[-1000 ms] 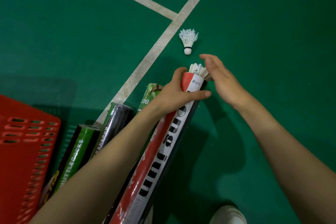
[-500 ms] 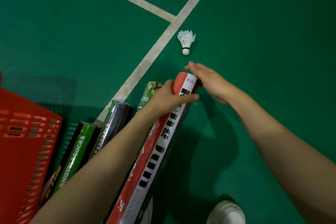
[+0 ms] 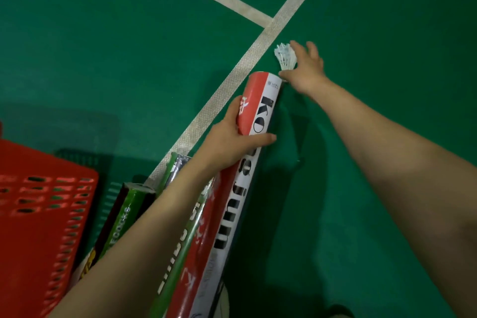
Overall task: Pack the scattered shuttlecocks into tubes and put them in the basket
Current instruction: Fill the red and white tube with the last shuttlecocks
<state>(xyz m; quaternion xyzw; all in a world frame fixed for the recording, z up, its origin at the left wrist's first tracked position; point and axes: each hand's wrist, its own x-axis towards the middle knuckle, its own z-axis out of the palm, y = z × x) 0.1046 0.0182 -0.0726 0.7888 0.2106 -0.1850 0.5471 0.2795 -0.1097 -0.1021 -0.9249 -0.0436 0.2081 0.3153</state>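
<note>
White feathered shuttlecock (image 3: 284, 58) lies on the green floor (image 3: 387, 33); the right hand (image 3: 305, 70) reaches it, fingers spread, not yet closed. Left hand (image 3: 232, 142) grips the tube (image 3: 255, 103). Light, fragile feathers: probably best pinched at the cork.

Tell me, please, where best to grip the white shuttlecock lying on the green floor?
Probably pinch the shuttlecock at its narrow cork end, coming from the right hand side: the cork points toward the person, the fragile feathers flare away, and the red-and-white tube crowds the left.

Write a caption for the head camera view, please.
Left hand holds a red-and-white tube while right hand reaches a shuttlecock on the green floor.
</note>
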